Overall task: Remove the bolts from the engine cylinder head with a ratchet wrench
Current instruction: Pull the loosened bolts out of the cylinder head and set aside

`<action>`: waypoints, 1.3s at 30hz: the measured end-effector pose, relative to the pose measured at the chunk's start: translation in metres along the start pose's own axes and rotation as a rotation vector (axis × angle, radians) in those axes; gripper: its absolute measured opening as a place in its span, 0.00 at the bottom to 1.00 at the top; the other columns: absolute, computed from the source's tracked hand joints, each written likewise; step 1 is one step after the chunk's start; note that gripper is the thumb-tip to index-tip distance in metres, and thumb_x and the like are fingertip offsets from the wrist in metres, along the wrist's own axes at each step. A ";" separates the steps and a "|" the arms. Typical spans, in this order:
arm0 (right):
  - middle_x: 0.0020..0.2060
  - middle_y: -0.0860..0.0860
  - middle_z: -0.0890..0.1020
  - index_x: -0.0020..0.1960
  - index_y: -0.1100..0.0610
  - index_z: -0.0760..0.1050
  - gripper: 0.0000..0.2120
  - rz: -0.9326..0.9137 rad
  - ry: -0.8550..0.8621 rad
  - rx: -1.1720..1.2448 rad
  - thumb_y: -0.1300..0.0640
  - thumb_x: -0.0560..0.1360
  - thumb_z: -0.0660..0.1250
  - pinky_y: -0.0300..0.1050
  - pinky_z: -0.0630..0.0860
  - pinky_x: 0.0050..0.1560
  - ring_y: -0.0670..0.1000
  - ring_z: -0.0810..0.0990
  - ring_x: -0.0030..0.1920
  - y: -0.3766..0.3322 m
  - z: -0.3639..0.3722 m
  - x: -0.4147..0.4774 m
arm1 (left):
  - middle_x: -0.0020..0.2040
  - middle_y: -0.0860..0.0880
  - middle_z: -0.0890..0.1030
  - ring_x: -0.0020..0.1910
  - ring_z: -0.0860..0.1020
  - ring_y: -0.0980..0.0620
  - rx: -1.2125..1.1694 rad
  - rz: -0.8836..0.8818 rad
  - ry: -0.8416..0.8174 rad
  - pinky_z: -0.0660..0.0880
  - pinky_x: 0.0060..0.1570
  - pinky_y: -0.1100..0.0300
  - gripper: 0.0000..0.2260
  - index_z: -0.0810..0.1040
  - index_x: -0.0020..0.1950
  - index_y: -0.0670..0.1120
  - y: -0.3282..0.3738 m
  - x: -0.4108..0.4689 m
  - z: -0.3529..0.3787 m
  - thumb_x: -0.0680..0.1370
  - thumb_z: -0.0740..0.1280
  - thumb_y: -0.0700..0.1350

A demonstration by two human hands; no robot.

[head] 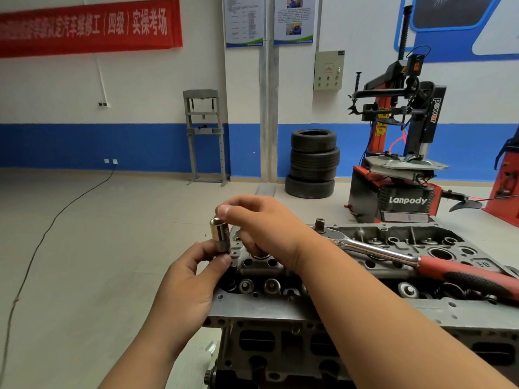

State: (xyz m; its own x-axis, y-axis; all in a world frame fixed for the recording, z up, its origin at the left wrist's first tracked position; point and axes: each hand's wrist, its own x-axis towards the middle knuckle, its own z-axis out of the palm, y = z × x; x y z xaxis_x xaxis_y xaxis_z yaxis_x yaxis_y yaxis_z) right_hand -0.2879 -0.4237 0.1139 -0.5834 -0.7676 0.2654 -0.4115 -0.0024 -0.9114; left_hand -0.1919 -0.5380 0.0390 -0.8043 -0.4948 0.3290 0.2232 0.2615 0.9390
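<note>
Pinches a chrome socket between the thumb and fingertips of the left hand, open end tilted up. Curls the right hand just above and behind it, thumb pad close to the socket's rim (touching or apart, cannot tell), other fingers bent down together onto the top of the cylinder head; cannot tell whether anything sits pinched under those fingertips. Lying loose across the cylinder head, to the right of both sets of fingers: the ratchet wrench, square drive pointing up just past the right wrist, red handle running off toward the right edge, no finger on it. Far beyond the fingertips, by the wall: stacked tyres and a red tyre changer.
</note>
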 end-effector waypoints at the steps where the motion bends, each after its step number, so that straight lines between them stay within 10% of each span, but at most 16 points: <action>1: 0.33 0.42 0.81 0.49 0.52 0.78 0.09 -0.011 0.024 -0.037 0.47 0.74 0.68 0.37 0.71 0.31 0.41 0.73 0.26 0.001 0.000 0.000 | 0.44 0.56 0.83 0.40 0.81 0.51 0.004 -0.007 0.012 0.73 0.36 0.53 0.09 0.81 0.48 0.62 0.000 0.000 0.000 0.77 0.66 0.47; 6: 0.47 0.56 0.83 0.46 0.56 0.78 0.13 -0.042 0.031 -0.090 0.48 0.70 0.73 0.51 0.78 0.54 0.54 0.81 0.48 0.000 0.000 0.000 | 0.41 0.55 0.82 0.38 0.81 0.52 0.012 -0.021 0.023 0.72 0.34 0.54 0.05 0.80 0.45 0.60 0.004 -0.001 0.000 0.75 0.68 0.48; 14: 0.41 0.47 0.84 0.47 0.53 0.81 0.04 -0.035 0.003 -0.004 0.59 0.74 0.68 0.39 0.76 0.49 0.42 0.81 0.45 -0.003 -0.001 0.000 | 0.44 0.58 0.83 0.37 0.81 0.58 0.080 0.004 -0.028 0.71 0.32 0.61 0.13 0.79 0.48 0.65 0.008 -0.003 0.002 0.80 0.61 0.47; 18: 0.49 0.53 0.85 0.51 0.52 0.82 0.11 0.011 -0.001 0.038 0.62 0.76 0.62 0.53 0.70 0.65 0.50 0.79 0.57 -0.002 -0.001 0.000 | 0.47 0.58 0.84 0.46 0.81 0.61 0.088 0.049 -0.031 0.73 0.42 0.62 0.18 0.81 0.48 0.64 0.009 -0.004 0.002 0.82 0.57 0.43; 25: 0.52 0.44 0.83 0.59 0.51 0.78 0.13 -0.016 0.004 -0.023 0.49 0.75 0.67 0.38 0.70 0.53 0.38 0.79 0.53 -0.002 -0.002 -0.002 | 0.42 0.56 0.84 0.40 0.82 0.56 0.052 0.012 0.018 0.73 0.35 0.54 0.10 0.81 0.45 0.61 0.006 -0.002 0.000 0.78 0.64 0.46; 31: 0.35 0.47 0.82 0.45 0.54 0.80 0.03 -0.045 -0.082 -0.024 0.55 0.74 0.71 0.45 0.75 0.55 0.45 0.80 0.41 -0.002 0.000 -0.001 | 0.42 0.58 0.83 0.39 0.82 0.51 0.101 0.005 0.032 0.76 0.37 0.50 0.07 0.79 0.44 0.61 0.009 -0.002 0.000 0.77 0.67 0.48; 34: 0.39 0.45 0.83 0.49 0.51 0.81 0.04 -0.059 -0.068 -0.029 0.55 0.75 0.69 0.40 0.72 0.56 0.41 0.81 0.45 -0.002 0.000 -0.001 | 0.44 0.61 0.82 0.41 0.82 0.56 0.118 0.018 0.018 0.76 0.38 0.51 0.08 0.78 0.45 0.64 0.009 -0.003 0.001 0.78 0.66 0.49; 39: 0.48 0.52 0.85 0.55 0.54 0.77 0.09 0.000 -0.091 0.115 0.59 0.77 0.63 0.57 0.67 0.67 0.48 0.82 0.49 -0.001 0.000 0.000 | 0.47 0.59 0.84 0.47 0.81 0.63 0.079 0.025 -0.032 0.74 0.44 0.56 0.16 0.81 0.48 0.64 0.008 -0.005 0.002 0.81 0.59 0.44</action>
State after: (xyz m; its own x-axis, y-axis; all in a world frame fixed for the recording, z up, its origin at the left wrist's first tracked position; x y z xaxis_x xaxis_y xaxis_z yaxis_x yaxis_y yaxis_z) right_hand -0.2874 -0.4240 0.1147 -0.5152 -0.8225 0.2410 -0.3257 -0.0722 -0.9427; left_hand -0.1875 -0.5317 0.0450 -0.8163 -0.4613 0.3476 0.2001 0.3387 0.9194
